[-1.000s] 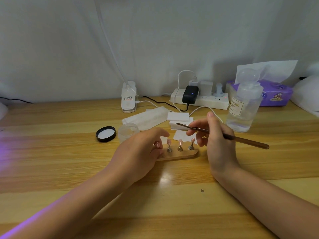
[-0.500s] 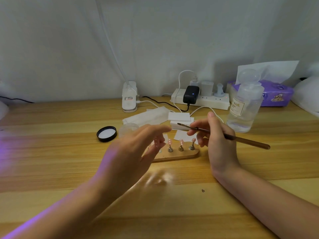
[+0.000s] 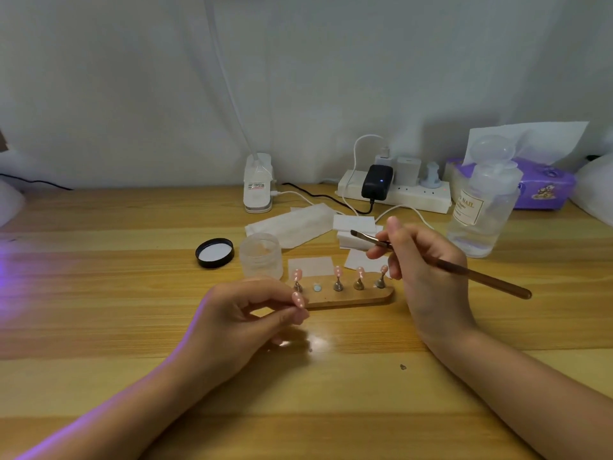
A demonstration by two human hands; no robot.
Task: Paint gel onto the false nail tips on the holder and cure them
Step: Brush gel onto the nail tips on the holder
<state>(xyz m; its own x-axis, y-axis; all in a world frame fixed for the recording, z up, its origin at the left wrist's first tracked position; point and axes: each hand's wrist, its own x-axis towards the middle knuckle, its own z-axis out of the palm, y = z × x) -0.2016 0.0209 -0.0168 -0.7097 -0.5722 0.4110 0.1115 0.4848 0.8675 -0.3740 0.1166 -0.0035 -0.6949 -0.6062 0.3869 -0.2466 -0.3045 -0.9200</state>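
A wooden holder [image 3: 348, 298] lies mid-table with several pink nail tips [image 3: 337, 270] on small metal stands; its second spot from the left shows only a bare pale disc [image 3: 317, 288]. My left hand [image 3: 245, 313] hovers just in front of the holder's left end and pinches one pink, white-dotted nail tip [image 3: 298, 299] between thumb and fingers; what is under the tip is hidden. My right hand [image 3: 421, 267], at the holder's right end, holds a brown brush [image 3: 481, 277] like a pen, bristles pointing left above the holder.
An open frosted gel jar [image 3: 260, 255] and its black lid [image 3: 215, 253] sit behind the holder's left end. White wipes [image 3: 311, 265] lie around it. A clear pump bottle [image 3: 481, 210], a power strip [image 3: 398, 190], a tissue pack [image 3: 544, 187] and a white clip base [image 3: 258, 184] stand behind. Purple light glows at the left.
My left hand left the holder's left end, swung up, and came back toward me pinching one nail tip; one spot on the holder now stands bare. My right hand barely moved.
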